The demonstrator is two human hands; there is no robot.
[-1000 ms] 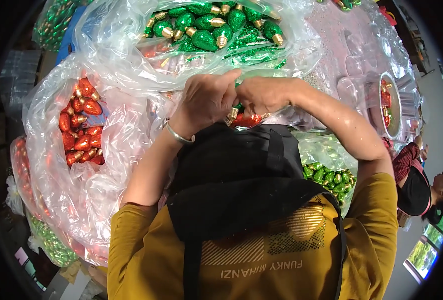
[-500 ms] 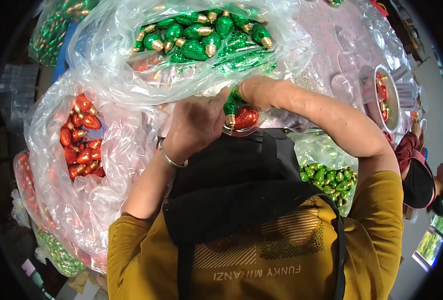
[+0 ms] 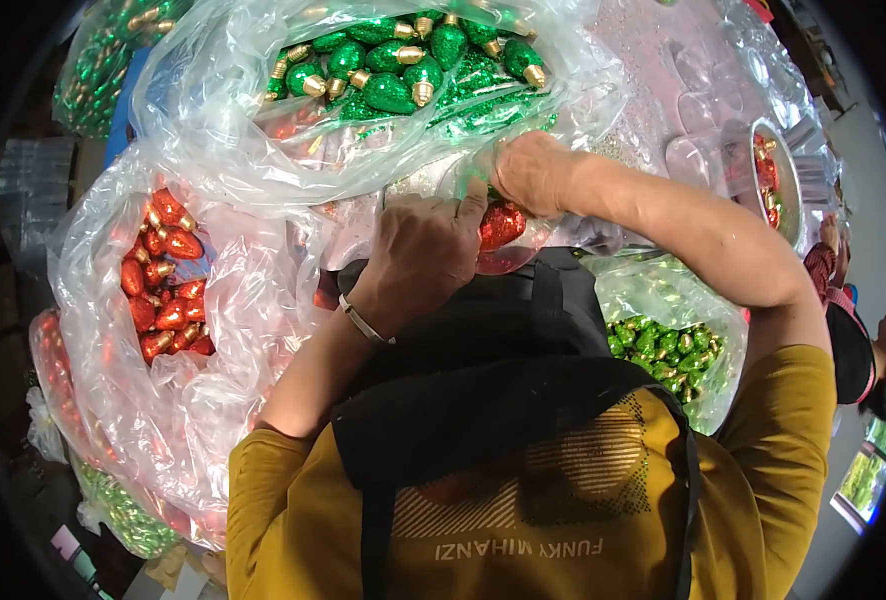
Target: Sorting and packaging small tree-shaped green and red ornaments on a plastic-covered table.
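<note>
1. Red glittered bulb-shaped ornament [image 3: 501, 224] pinched between both hands, just above the black apron bib [image 3: 483, 330], close to the chest.
2. Left hand [image 3: 425, 250]: fingers curled shut against the ornament's left side, thumb tip up beside it. Thin metal bangle [image 3: 366, 325] on that wrist.
3. Right hand [image 3: 533, 172]: closed over the ornament's top end, knuckles up. Whatever sits under the fingers there (cap or a second piece) hidden; cannot tell.
4. Judged step: fitting or twisting something at the top of the single red ornament, mid-assembly, not picking and not dropping.
5. Stock around the hands:
   - clear plastic bag of green glittered bulb ornaments with gold caps [image 3: 403, 70], directly beyond the hands, mouth open;
   - clear plastic bag of red glittered bulb ornaments [image 3: 168, 290], to the left, near the left forearm;
   - smaller clear bag of small green ornaments [image 3: 668, 345], under the right elbow;
   - round white bowl with red and green pieces [image 3: 778, 185], far right, well apart.
6. Next move, as a judgement: needs a firm left-hand hold on the glittered body while the right finishes seating at the top, then release into the matching red bag on the left, not the green one just ahead.
7. Risk: glitter surface slippery, loose bag film close to the fingers, easy to snag.
</note>
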